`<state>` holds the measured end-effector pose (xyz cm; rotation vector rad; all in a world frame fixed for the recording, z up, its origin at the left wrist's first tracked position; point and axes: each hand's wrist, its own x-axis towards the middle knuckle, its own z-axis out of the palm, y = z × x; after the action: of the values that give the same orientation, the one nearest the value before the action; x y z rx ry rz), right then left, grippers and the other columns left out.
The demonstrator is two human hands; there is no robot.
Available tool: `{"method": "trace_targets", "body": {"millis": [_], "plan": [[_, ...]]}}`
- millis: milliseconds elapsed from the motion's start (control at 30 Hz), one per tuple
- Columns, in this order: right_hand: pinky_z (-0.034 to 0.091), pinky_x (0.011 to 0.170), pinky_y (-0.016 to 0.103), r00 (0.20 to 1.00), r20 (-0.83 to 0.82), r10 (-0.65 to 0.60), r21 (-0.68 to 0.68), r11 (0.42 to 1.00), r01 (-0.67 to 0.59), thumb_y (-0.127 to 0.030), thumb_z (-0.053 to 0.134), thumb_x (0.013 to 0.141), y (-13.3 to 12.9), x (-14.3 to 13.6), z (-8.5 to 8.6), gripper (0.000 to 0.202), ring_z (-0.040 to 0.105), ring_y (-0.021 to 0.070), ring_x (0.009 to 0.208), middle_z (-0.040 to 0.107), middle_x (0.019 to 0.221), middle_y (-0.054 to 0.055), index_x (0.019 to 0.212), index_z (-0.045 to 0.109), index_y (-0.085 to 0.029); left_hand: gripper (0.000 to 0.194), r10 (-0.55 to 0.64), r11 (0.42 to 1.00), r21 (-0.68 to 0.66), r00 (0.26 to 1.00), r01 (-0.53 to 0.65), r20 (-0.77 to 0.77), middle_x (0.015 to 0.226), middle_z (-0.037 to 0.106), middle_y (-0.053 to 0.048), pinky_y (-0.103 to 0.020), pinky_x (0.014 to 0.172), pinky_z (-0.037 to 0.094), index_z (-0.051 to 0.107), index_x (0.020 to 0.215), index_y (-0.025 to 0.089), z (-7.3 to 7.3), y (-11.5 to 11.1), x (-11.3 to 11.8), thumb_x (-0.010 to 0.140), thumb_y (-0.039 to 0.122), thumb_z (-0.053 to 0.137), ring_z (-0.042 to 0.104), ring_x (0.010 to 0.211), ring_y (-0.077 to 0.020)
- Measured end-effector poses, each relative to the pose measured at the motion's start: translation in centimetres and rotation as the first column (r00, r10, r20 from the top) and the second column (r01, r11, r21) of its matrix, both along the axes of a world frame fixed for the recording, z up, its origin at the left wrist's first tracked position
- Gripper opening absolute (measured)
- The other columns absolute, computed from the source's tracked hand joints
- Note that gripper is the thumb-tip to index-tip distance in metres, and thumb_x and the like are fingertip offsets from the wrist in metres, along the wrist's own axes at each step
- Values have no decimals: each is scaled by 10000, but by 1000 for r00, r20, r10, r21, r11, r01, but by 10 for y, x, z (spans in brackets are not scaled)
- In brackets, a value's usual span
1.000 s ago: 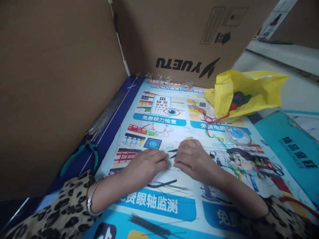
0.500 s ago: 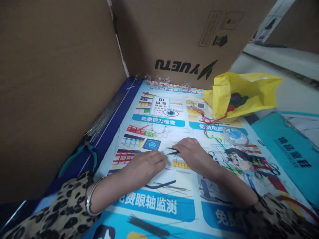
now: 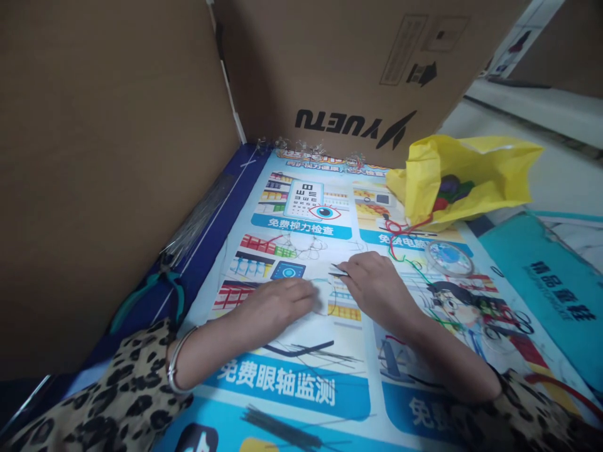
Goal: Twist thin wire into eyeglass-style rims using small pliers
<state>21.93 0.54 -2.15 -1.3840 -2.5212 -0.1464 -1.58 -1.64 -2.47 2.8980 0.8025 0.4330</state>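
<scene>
My left hand (image 3: 277,307) is closed, fingertips pinched on a thin wire (image 3: 336,302) that bows out in a loop to the right. My right hand (image 3: 381,285) is wrapped round a small dark tool with two pointed tips (image 3: 338,271). The tips stand apart and point left; most of the tool is hidden in the palm, so I cannot tell its kind. A small gap lies between the tips and my left fingers. Beyond the hands, bent wire shapes (image 3: 308,250) lie on the printed poster (image 3: 301,333).
Cardboard walls (image 3: 330,69) stand at the left and back. Teal-handled pliers (image 3: 176,295) and a bundle of wires (image 3: 200,216) are at left. A yellow bag (image 3: 419,182), a tape roll (image 3: 450,258) and a teal box (image 3: 541,270) are at right. Dark wires (image 3: 282,428) lie in front.
My right hand has moved slightly right and away from me with the pointed tool, widening the gap to my left hand. My left hand stays almost in place. The view has shifted slightly.
</scene>
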Motion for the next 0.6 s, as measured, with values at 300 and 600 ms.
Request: {"method": "trace_targets", "body": {"millis": [300, 600], "plan": [[249, 699, 314, 990, 57, 131, -46, 991, -129, -261, 445, 884, 6, -36, 1, 240, 479, 179, 766, 605, 731, 33, 731, 618, -197, 261, -86, 996, 0, 996, 86, 38, 1030, 616, -86, -316, 828, 471, 540, 1117, 163, 6, -8, 10, 906, 145, 389, 536, 996, -168], [221, 681, 316, 991, 123, 53, 1, 999, -53, -237, 438, 880, 8, -44, -1, 210, 497, 179, 720, 604, 700, 29, 748, 596, -192, 255, -111, 993, -44, 994, 110, -25, 935, 607, -68, -309, 793, 449, 548, 1107, 133, 9, -11, 12, 902, 155, 399, 506, 892, -176]]}}
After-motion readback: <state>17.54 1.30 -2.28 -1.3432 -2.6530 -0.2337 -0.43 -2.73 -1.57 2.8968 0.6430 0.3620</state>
